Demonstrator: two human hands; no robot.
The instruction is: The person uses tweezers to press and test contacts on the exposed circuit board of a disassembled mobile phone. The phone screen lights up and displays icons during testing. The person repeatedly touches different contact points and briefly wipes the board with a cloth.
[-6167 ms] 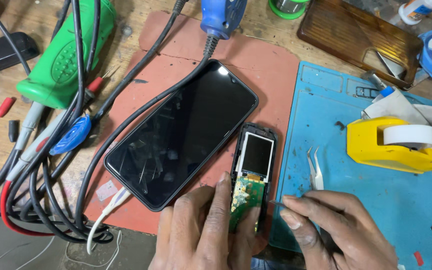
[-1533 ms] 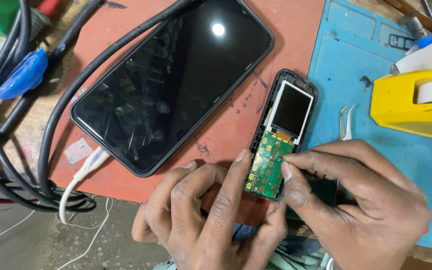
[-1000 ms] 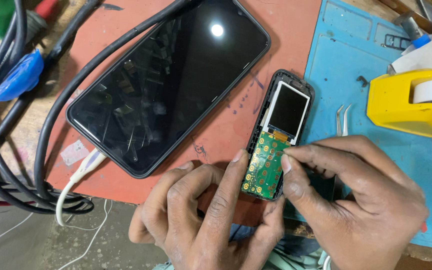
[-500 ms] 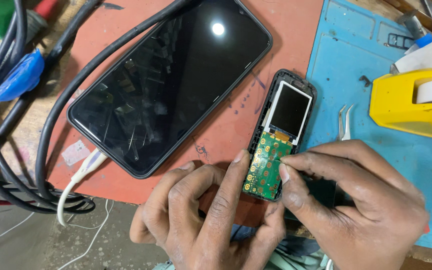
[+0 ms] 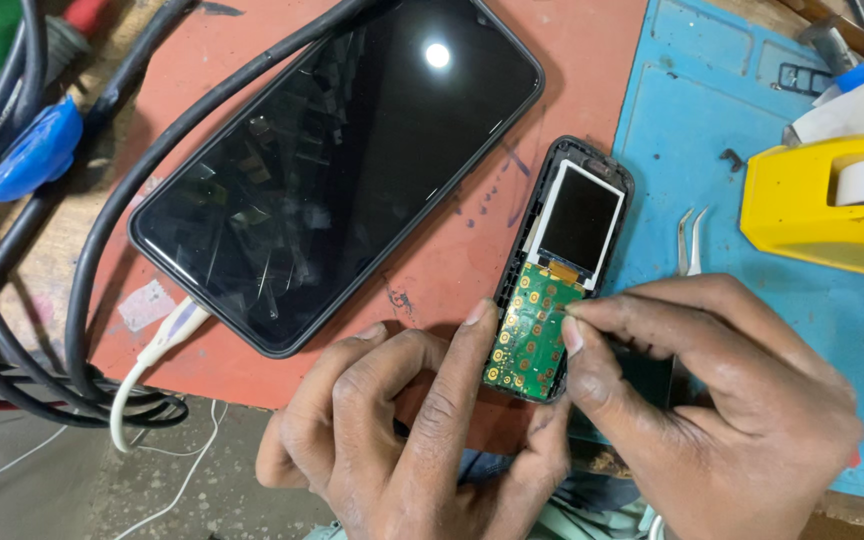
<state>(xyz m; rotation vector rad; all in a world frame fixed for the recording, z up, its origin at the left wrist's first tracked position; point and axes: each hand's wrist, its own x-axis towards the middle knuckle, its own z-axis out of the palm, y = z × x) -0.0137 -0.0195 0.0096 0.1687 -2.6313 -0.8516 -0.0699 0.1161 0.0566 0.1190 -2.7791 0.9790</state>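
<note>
A: What is being worked on, and where does it sit?

B: A small opened keypad phone with black frame, bare green circuit board and small dark screen (image 5: 557, 275) is lying on the terracotta-red rubber mat (image 5: 592, 80), right at the seam with the blue silicone work mat (image 5: 712, 120).

A: Grip?

B: The left hand (image 5: 412, 440) is closed around the lower end, index finger laid along the board's left edge, thumb under the bottom. The right hand (image 5: 722, 400) has thumb and fingertips pressed together on the board's right edge, near the flex below the screen.

A: Step?

B: Judged as mid-disassembly: the board is being loosened or lifted from the frame.

A: Next move needs?

B: Probably a gentle, even pry, so the screen flex isn't strained.

A: Nearby?

B: Large black smartphone with white charging cable (image 5: 332, 170), steel tweezers (image 5: 690, 240), yellow tape dispenser (image 5: 822, 205).
</note>
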